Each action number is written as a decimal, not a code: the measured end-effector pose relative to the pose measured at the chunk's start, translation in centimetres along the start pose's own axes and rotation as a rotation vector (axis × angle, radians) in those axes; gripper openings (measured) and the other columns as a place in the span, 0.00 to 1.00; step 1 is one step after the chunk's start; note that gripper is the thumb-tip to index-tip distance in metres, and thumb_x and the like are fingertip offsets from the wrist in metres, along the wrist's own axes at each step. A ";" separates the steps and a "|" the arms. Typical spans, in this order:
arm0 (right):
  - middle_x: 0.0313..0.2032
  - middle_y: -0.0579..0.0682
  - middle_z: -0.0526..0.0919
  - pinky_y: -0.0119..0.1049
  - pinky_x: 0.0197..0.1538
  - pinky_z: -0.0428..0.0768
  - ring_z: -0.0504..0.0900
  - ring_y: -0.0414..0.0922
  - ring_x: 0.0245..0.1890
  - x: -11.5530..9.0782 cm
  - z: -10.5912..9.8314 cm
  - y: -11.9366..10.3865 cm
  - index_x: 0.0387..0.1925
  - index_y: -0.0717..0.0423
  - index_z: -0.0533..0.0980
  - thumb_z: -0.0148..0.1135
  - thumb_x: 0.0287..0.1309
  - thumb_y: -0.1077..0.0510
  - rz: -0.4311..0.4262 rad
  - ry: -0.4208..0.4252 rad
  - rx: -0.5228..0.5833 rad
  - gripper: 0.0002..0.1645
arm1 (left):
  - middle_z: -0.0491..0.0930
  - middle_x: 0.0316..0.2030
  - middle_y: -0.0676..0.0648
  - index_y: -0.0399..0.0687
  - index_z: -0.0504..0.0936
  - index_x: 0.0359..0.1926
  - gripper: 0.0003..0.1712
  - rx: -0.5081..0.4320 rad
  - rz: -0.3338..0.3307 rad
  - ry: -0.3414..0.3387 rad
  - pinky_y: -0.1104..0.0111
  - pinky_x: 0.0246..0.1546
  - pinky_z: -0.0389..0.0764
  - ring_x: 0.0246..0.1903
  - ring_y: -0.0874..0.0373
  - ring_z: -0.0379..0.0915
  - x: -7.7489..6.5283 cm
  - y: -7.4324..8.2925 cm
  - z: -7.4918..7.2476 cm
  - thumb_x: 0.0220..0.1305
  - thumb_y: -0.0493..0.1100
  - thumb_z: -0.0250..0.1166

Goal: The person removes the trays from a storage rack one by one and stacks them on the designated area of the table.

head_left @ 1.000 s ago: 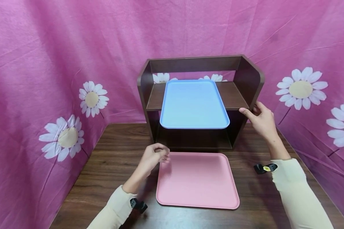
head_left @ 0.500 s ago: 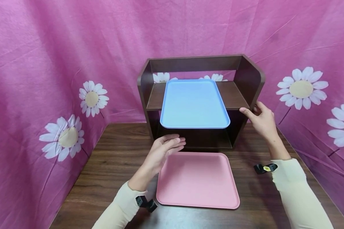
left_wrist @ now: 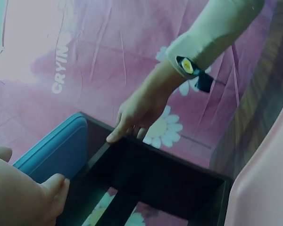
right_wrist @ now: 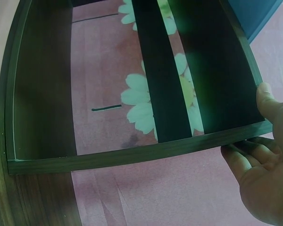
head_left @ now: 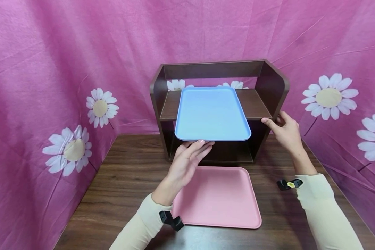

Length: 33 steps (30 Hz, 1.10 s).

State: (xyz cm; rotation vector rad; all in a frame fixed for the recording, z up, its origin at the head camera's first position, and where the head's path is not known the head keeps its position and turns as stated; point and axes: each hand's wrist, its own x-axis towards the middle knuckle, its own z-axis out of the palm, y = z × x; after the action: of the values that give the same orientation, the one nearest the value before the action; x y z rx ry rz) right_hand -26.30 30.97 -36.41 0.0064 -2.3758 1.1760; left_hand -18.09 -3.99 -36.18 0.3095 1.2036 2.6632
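A light blue rectangular tray (head_left: 212, 113) lies on the upper level of a dark brown wooden shelf unit (head_left: 272, 81), its near part jutting out past the shelf's front edge. My left hand (head_left: 182, 168) is at the tray's near edge, left of its middle, with fairly straight fingers reaching under it and the thumb tip right at the rim. At the unit's right side, my right hand (head_left: 286, 135) grips the side panel, thumb on the front edge and fingers around the outer face. In the right wrist view that panel (right_wrist: 146, 155) runs into the right hand's grasp.
A pink tray (head_left: 222, 198) lies flat on the wooden table (head_left: 112, 194) in front of the shelf unit, partly covered by my left forearm. Pink curtains (head_left: 128, 41) with white daisies hang behind and on both sides. The unit's lower compartment (head_left: 228, 151) opens beneath the blue tray.
My left hand has risen from the pink tray's far left corner, forward and to the right, to the blue tray's near edge; its fingers have straightened. The right hand stays on the panel.
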 end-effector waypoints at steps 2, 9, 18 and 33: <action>0.30 0.03 0.73 0.18 0.31 0.72 0.75 0.21 0.27 0.0 0.0 0.0 0.62 0.52 0.80 0.74 0.66 0.41 -0.003 0.000 0.002 0.31 | 0.88 0.46 0.47 0.41 0.80 0.54 0.12 -0.047 0.007 0.021 0.51 0.75 0.75 0.56 0.48 0.86 0.2 -0.3 0.4 0.75 0.30 0.58; 0.29 0.04 0.74 0.18 0.30 0.71 0.75 0.21 0.26 0.1 0.1 0.1 0.62 0.52 0.80 0.73 0.66 0.41 -0.006 0.007 -0.002 0.30 | 0.84 0.47 0.47 0.44 0.75 0.54 0.14 -0.224 0.052 0.111 0.49 0.75 0.74 0.54 0.50 0.85 0.9 -1.3 1.5 0.73 0.27 0.57; 0.26 0.07 0.75 0.19 0.28 0.71 0.74 0.22 0.22 0.1 0.2 0.2 0.60 0.52 0.80 0.74 0.66 0.41 -0.003 0.012 -0.002 0.28 | 0.84 0.45 0.45 0.44 0.70 0.61 0.22 -0.328 0.146 0.184 0.48 0.69 0.80 0.49 0.55 0.87 1.1 -2.1 2.2 0.70 0.25 0.60; 0.27 0.06 0.75 0.19 0.28 0.71 0.74 0.21 0.22 0.2 0.4 0.5 0.62 0.52 0.80 0.74 0.66 0.43 -0.006 0.018 0.009 0.29 | 0.76 0.52 0.42 0.43 0.66 0.66 0.26 -0.342 0.252 0.265 0.43 0.64 0.84 0.58 0.49 0.83 0.7 -2.9 2.9 0.72 0.28 0.62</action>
State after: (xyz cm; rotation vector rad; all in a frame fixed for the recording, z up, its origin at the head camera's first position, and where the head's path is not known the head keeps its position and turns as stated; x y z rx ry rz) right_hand -26.75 30.98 -36.89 0.0057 -2.3533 1.1796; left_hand -17.69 0.16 -36.37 0.0554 0.7868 3.1440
